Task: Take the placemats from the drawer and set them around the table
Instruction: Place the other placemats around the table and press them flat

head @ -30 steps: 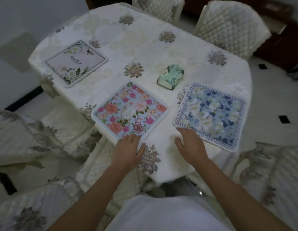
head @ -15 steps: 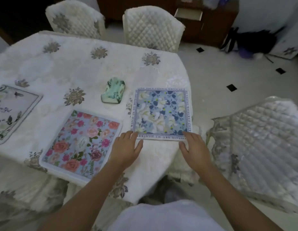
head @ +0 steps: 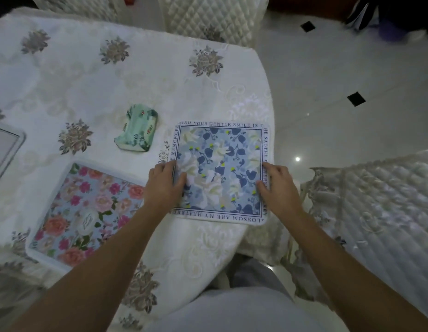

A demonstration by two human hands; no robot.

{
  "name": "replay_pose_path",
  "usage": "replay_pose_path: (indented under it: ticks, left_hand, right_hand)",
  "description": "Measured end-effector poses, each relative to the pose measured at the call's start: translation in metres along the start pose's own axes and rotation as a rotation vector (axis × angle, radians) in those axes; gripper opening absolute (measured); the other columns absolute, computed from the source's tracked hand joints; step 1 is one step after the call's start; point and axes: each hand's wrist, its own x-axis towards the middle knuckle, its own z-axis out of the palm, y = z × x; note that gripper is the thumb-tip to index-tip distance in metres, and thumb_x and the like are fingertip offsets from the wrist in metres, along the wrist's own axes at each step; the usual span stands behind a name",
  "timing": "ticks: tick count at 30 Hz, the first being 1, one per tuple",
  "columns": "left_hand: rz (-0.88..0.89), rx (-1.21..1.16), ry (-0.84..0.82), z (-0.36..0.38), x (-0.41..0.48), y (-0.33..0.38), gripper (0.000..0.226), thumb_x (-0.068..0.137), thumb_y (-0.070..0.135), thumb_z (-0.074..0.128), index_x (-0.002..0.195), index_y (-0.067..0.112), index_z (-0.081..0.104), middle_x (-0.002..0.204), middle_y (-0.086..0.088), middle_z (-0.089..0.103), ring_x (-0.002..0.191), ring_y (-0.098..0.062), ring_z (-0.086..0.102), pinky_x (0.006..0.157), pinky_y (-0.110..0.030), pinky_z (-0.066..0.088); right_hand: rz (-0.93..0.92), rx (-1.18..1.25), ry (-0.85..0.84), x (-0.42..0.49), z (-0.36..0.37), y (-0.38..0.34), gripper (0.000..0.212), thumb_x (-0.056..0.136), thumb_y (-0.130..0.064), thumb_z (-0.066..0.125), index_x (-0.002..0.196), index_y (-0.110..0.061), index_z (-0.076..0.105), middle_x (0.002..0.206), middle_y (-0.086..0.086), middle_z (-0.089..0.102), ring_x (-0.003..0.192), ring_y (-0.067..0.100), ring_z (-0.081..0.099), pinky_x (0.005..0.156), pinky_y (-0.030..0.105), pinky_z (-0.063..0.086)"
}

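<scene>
Two hands, left hand [head: 165,186] and right hand [head: 278,188], press flat on the blue placemat [head: 222,161]; slide evenly, squaring it to the table [head: 148,75].

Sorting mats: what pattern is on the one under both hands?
Placemat: blue-white flowers, text border; head view.

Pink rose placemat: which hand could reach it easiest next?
Probably the left. The left hand rests on the blue placemat's left edge, right beside the pink rose placemat; the right hand sits at the blue placemat's opposite edge, farther away.
</scene>
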Motion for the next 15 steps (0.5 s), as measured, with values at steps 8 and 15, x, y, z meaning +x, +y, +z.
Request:
replay_pose_path:
  ticks: [8,15]
  left_hand:
    - [-0.128,-0.278,-0.021,-0.002,0.002,-0.016,0.041,0.087,0.019,0.069,0.127,0.021,0.061,0.105,-0.002,0.065,0.08,-0.017,0.061,0.079,-0.032,0.051]
    - [-0.044,-0.456,-0.014,-0.01,-0.035,-0.035,0.03,0.088,0.01,0.072,0.115,0.02,0.063,0.085,0.004,0.055,0.063,-0.014,0.05,0.061,-0.023,0.045]
  right_hand:
    - [0.066,0.047,0.077,-0.003,0.003,-0.004,0.048,0.093,-0.023,0.061,0.14,-0.023,0.048,0.126,0.004,0.045,0.08,0.01,0.051,0.073,0.021,0.039]
    - [0.058,0.207,0.094,-0.032,0.006,-0.009,0.043,0.088,-0.016,0.067,0.13,-0.024,0.057,0.114,0.002,0.065,0.095,0.019,0.065,0.085,0.031,0.052]
